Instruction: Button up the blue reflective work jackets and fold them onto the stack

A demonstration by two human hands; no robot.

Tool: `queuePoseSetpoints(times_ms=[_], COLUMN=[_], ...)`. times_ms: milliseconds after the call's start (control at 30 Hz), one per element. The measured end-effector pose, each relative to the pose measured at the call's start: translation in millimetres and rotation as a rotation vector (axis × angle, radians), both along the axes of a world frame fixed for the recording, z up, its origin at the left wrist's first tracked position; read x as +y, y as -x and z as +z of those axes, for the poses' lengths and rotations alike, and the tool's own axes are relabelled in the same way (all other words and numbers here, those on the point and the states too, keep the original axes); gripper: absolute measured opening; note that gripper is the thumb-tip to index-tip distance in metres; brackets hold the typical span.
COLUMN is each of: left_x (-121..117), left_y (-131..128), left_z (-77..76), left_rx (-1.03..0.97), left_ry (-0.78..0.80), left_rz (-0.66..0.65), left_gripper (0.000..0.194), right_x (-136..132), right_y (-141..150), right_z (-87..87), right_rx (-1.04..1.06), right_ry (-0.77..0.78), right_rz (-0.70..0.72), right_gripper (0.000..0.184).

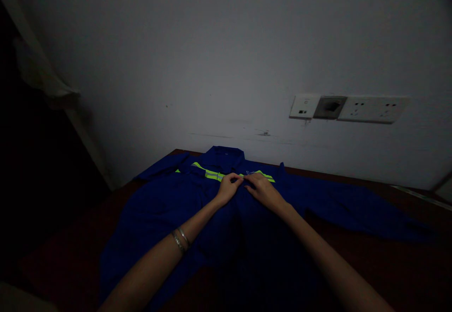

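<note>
A blue work jacket [165, 204] with a yellow-green reflective stripe lies spread on a dark table, its collar toward the wall. My left hand [229, 187] is closed in a pinch at the middle of the chest, on the jacket's front edge by the stripe. Right beside it, my right hand [259, 187] pinches at the same spot, fingertips nearly touching the left ones. Something small and pale shows between the fingertips, too small to make out. Two silvery bracelets [181, 240] circle my left wrist. One sleeve [360, 206] stretches out to the right.
The dark reddish table [356, 260] runs up against a grey wall [212, 67]. Wall sockets and switches [374, 108] sit above the table at the right. A pale cloth or bag [45, 76] hangs at the far left beside a very dark area.
</note>
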State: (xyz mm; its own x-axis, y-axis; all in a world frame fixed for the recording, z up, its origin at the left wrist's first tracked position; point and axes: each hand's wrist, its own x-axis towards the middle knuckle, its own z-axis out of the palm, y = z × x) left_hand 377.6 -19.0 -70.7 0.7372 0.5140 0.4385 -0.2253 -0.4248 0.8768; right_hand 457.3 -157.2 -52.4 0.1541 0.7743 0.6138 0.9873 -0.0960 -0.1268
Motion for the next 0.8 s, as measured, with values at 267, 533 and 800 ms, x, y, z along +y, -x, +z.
queuePoseSetpoints(times_ms=[267,533,800], left_x=[5,13,10], left_y=[2,5,7], left_z=[4.7,3.0,6.8], left_rx=[0.018,0.002,-0.008], left_ry=[-0.102,-0.388,-0.422], left_rz=[-0.126,-0.188,-0.176], left_gripper=[0.012,0.022,0.016], right_x=[-2,-1,1], right_y=[1,1,3], right_z=[4.4,4.3,3.7], right_rx=[0.080,0.248,0.308], right_ry=[-0.018,-0.065,-0.155], right_rz=[-0.007,-0.054,-0.049], right_gripper=[0.027,0.022,0.016])
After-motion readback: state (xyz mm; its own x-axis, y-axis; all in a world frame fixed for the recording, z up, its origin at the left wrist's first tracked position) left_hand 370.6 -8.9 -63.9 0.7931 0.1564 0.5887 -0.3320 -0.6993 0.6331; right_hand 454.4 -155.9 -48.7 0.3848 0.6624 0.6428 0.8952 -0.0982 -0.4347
